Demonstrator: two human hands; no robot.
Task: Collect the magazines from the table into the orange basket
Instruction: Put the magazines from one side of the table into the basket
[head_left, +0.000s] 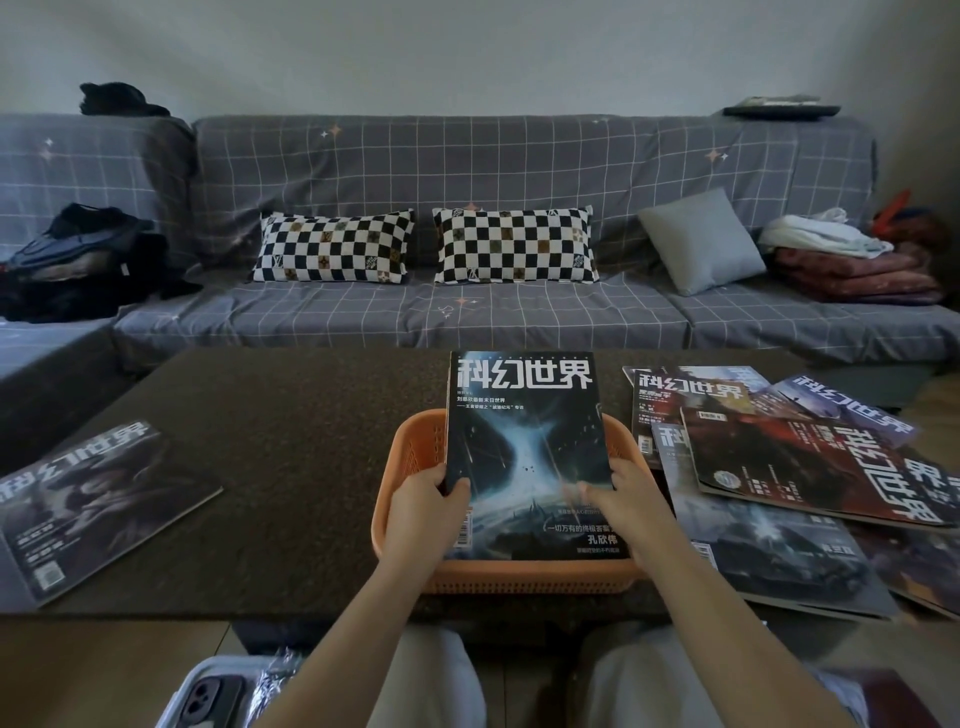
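Note:
An orange basket (519, 577) stands at the near middle of the dark table (291, 415). A dark magazine with a blue vortex cover (524, 441) stands tilted in the basket, its top leaning away from me. My left hand (428, 501) grips its left edge and my right hand (626, 499) grips its right edge. Several more magazines (800, 467) lie overlapping on the right of the table. A single magazine (98, 499) lies flat at the left edge.
A grey checked sofa (467, 317) with two chequered pillows (332, 247) runs behind the table. A white tray holding a phone (215, 696) sits on the floor by my left knee. Clothes and blankets lie on both sofa ends.

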